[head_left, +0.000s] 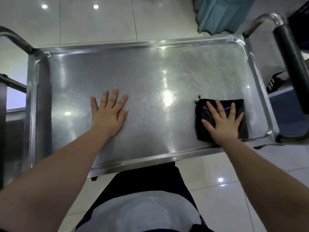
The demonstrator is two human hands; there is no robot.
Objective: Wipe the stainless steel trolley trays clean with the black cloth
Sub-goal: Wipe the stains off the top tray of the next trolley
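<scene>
The stainless steel top tray [70,77] of the trolley fills the middle of the view, scratched and shiny, with a raised rim all round. A folded black cloth [203,114] with purple marks lies flat on the tray near its right front corner. My right hand [224,123] presses down on the cloth with fingers spread, covering most of it. My left hand [108,113] rests flat on the bare steel left of centre, fingers apart, holding nothing.
A trolley push handle with a black grip [291,64] rises at the right end; a bare steel handle [15,39] curves at the left. Glossy white floor tiles surround the trolley. A teal fabric [220,15] hangs beyond the far right corner. A black-and-white sandal [274,82] lies on the floor at the right.
</scene>
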